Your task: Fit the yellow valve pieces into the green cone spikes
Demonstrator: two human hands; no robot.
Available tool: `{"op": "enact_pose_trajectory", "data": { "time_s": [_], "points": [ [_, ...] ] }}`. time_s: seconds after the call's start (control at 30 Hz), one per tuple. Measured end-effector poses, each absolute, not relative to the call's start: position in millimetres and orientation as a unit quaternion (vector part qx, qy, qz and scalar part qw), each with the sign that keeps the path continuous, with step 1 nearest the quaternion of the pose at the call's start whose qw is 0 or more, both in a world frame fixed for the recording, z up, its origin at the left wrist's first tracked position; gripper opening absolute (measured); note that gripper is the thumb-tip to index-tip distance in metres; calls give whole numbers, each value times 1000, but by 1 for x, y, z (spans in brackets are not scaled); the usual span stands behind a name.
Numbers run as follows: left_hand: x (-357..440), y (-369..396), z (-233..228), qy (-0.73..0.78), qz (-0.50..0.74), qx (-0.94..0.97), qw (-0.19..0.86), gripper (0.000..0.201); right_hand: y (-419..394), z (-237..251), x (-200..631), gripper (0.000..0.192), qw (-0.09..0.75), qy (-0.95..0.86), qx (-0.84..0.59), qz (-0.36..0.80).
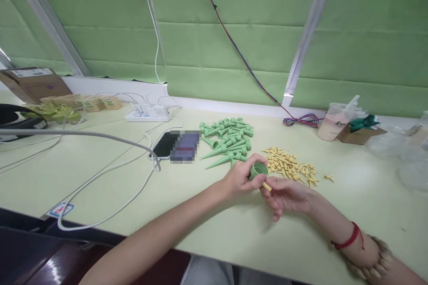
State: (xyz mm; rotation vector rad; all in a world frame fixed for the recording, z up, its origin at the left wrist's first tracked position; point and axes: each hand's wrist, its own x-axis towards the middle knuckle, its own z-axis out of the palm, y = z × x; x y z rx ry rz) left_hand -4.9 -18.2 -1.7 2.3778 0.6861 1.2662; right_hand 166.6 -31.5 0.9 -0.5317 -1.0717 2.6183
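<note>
My left hand (240, 177) grips a green plastic cone spike (258, 170), its wide open end facing me. My right hand (288, 196) pinches a small yellow plastic piece (266, 185) just below the cone's rim, touching or nearly touching it. Both hands hover over the pale table (100, 173). Behind my left hand lies a pile of several green cone spikes (227, 142). To the right of it is a heap of several small yellow pieces (289, 167). A red string and a bead bracelet circle my right wrist.
A phone (177, 144) lies left of the green pile, with white cables (110, 187) looping across the table to a power strip (149, 113). A plastic drink cup (332, 120) and a small cardboard box (361, 132) stand at the back right; boxes sit at the far left.
</note>
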Motion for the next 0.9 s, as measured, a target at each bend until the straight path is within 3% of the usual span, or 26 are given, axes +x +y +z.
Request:
{"op": "enact_pose_trajectory", "data": {
  "time_s": [0.1,0.3,0.77,0.9],
  "points": [
    [-6,-16,-5,219,451,847,179,43,-35,-1,164,24,119,-339,-182,915],
    [-16,-10,3,260,375,882,118,49,-38,0,160,21,203,-378,-237,872],
    [-2,-14,11,482,262,827,118,33,-29,11,161,45,275,-611,-414,616],
    [-6,-9,9,446,311,817,191,38,-28,14,159,43,311,-587,-411,624]
  ]
}}
